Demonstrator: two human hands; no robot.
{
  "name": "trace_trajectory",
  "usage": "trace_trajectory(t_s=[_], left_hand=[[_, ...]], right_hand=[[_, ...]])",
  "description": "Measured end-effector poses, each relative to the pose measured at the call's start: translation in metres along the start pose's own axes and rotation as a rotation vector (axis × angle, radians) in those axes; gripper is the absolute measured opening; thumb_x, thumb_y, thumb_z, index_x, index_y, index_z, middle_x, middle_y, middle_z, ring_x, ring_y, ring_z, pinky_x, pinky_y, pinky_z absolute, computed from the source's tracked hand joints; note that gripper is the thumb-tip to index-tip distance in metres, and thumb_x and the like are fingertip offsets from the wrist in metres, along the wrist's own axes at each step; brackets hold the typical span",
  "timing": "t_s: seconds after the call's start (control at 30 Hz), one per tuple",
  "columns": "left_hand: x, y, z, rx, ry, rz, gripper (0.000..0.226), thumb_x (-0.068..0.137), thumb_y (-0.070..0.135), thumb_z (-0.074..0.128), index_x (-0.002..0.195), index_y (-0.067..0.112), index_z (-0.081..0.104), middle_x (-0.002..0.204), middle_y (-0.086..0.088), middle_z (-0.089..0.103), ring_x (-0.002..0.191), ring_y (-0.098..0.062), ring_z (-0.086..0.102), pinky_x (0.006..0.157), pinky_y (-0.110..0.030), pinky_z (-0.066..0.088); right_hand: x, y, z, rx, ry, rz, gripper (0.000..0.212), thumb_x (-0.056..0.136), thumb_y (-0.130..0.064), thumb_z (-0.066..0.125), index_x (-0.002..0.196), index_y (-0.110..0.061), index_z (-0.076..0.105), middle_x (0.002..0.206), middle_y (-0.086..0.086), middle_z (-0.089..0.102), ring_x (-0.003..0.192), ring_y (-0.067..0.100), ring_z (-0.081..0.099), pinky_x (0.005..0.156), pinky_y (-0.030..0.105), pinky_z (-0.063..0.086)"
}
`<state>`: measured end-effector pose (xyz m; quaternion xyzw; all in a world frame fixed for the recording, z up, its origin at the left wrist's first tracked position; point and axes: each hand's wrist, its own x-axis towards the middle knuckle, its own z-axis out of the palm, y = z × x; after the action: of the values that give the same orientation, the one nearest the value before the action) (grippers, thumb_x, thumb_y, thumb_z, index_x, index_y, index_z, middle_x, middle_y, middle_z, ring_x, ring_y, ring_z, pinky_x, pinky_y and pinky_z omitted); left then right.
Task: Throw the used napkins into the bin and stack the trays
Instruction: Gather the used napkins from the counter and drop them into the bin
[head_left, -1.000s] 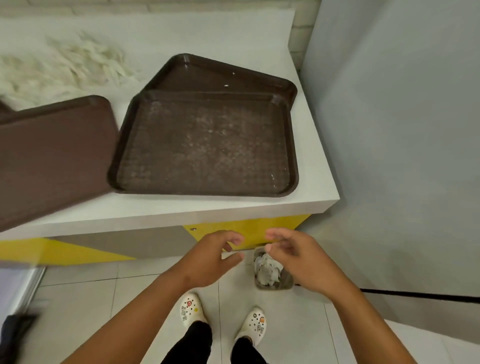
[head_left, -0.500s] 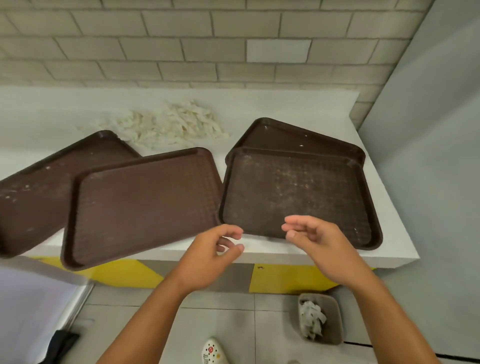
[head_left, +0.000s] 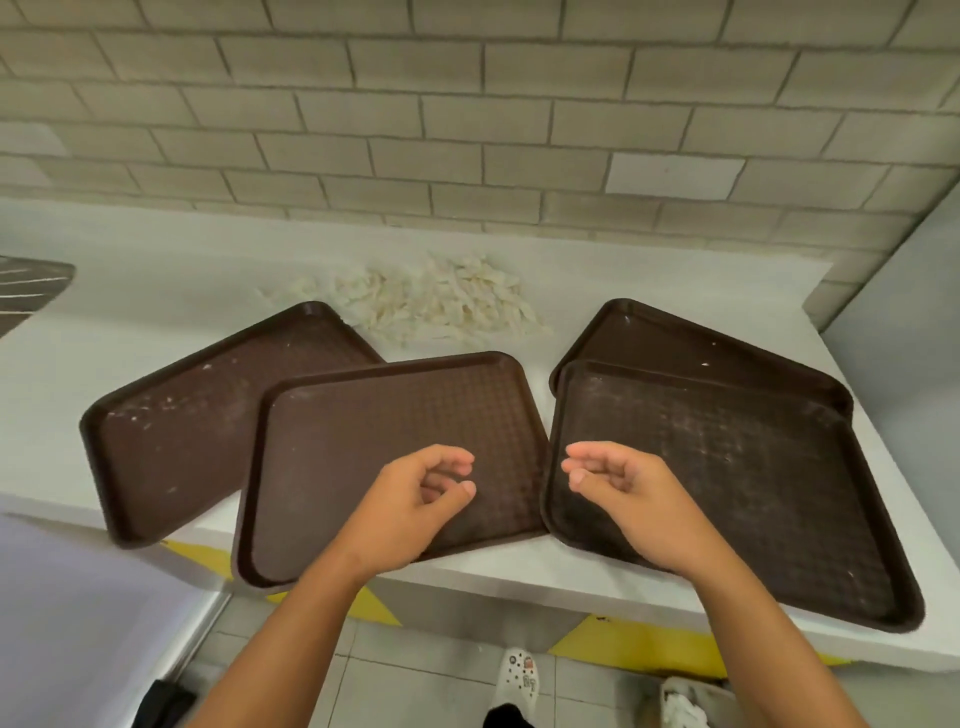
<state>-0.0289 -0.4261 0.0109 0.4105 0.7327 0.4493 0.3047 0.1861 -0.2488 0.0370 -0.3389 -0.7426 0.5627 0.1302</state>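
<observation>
Four brown trays lie on the white counter. The middle tray lies tilted, its near left corner jutting past the counter's near edge, and it overlaps the near right part of the left tray, which also hangs over the edge at its near corner. On the right, the near right tray rests on top of the far right tray, skewed so the lower one's far corners show. The middle tray's right edge sits just beside the near right tray's left edge.

Beyond the trays, close to the brick wall, a loose heap of pale napkins lies on the counter. The bin stands on the tiled floor at the near right, below the counter, with white crumpled paper in it.

Both forearms reach forward from the near edge of the view. The left hand hovers over the middle tray's near right part, fingers curled loosely toward the thumb, holding nothing. The right hand hovers over the near right tray's left part, fingers likewise half-curled and empty, fingertips pointing left toward the other hand. A white clog shows on the floor between the arms.
</observation>
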Motion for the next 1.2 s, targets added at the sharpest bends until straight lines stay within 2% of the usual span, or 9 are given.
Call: trace_trajectory(t_s=[0.17,0.4,0.5,0.6,0.73,0.83,1.0,1.07,1.2], left_hand=[[0.044,-0.010,-0.021,0.012,0.011,-0.048,0.022,0.092,0.021,0.071,0.113,0.030,0.068,0.110,0.007,0.071,0.095,-0.011,0.070,0.088,-0.024,0.056],[0.122,-0.016,-0.039,0.120,0.028,-0.052,0.020,0.091,0.020,0.071,0.111,0.023,0.070,0.102,0.004,0.072,0.085,-0.008,0.069,0.083,-0.016,0.053],[0.151,-0.016,-0.046,0.147,0.036,-0.067,0.018,0.091,0.024,0.070,0.110,0.024,0.070,0.099,0.005,0.071,0.081,-0.009,0.068,0.079,-0.015,0.052],[0.177,-0.014,-0.052,0.183,0.024,-0.082,0.017,0.093,0.028,0.068,0.109,0.026,0.069,0.098,0.009,0.072,0.076,-0.003,0.067,0.076,-0.015,0.049],[0.203,-0.012,-0.057,0.193,0.043,-0.098,0.018,0.093,0.031,0.067,0.110,0.025,0.069,0.101,0.011,0.071,0.074,-0.006,0.067,0.069,-0.007,0.047],[0.216,-0.015,-0.057,0.198,0.035,-0.096,0.018,0.093,0.032,0.067,0.110,0.027,0.069,0.102,0.012,0.071,0.073,-0.003,0.067,0.071,-0.012,0.047],[0.231,-0.021,-0.061,0.217,0.028,-0.103,0.020,0.093,0.033,0.066,0.112,0.026,0.068,0.102,0.013,0.070,0.072,-0.006,0.066,0.072,-0.016,0.047],[0.235,-0.024,-0.063,0.221,0.022,-0.105,0.021,0.093,0.032,0.066,0.113,0.026,0.068,0.102,0.012,0.069,0.069,-0.005,0.064,0.070,-0.015,0.046],[0.240,-0.029,-0.065,0.213,0.005,-0.108,0.022,0.093,0.032,0.066,0.114,0.025,0.068,0.102,0.011,0.069,0.069,-0.006,0.064,0.068,-0.012,0.047]], right_hand=[[0.057,-0.008,-0.007,-0.054,-0.040,-0.006,0.029,0.096,-0.027,0.068,0.124,-0.027,0.068,0.110,-0.012,0.074,0.100,0.000,0.069,0.094,0.019,0.052],[0.157,-0.018,-0.020,-0.243,-0.112,-0.063,0.035,0.095,-0.036,0.066,0.129,-0.028,0.066,0.112,-0.015,0.069,0.097,0.008,0.069,0.097,0.027,0.053],[0.195,-0.025,-0.021,-0.376,-0.179,-0.099,0.039,0.095,-0.037,0.065,0.133,-0.028,0.063,0.117,-0.016,0.067,0.102,0.001,0.065,0.096,0.024,0.050],[0.235,-0.028,-0.018,-0.490,-0.200,-0.146,0.043,0.095,-0.034,0.065,0.137,-0.026,0.058,0.128,-0.009,0.064,0.111,0.008,0.061,0.100,0.026,0.048],[0.290,-0.031,-0.008,-0.651,-0.184,-0.193,0.051,0.096,-0.030,0.064,0.145,-0.026,0.048,0.144,-0.002,0.052,0.127,0.018,0.053,0.104,0.029,0.042],[0.324,-0.032,0.007,-0.711,-0.182,-0.189,0.061,0.096,-0.027,0.064,0.151,-0.024,0.039,0.153,0.002,0.040,0.136,0.022,0.046,0.109,0.032,0.039],[0.366,-0.023,0.033,-0.903,-0.189,-0.209,0.080,0.090,-0.029,0.070,0.156,-0.020,0.026,0.160,0.007,0.026,0.130,0.030,0.050,0.106,0.042,0.044],[0.377,-0.017,0.038,-0.948,-0.175,-0.207,0.075,0.091,-0.026,0.069,0.154,-0.019,0.030,0.155,0.008,0.033,0.123,0.031,0.055,0.102,0.043,0.047],[0.383,0.001,0.042,-0.934,-0.178,-0.179,0.042,0.099,-0.019,0.056,0.141,-0.019,0.051,0.145,0.007,0.050,0.125,0.029,0.055,0.101,0.036,0.044]])
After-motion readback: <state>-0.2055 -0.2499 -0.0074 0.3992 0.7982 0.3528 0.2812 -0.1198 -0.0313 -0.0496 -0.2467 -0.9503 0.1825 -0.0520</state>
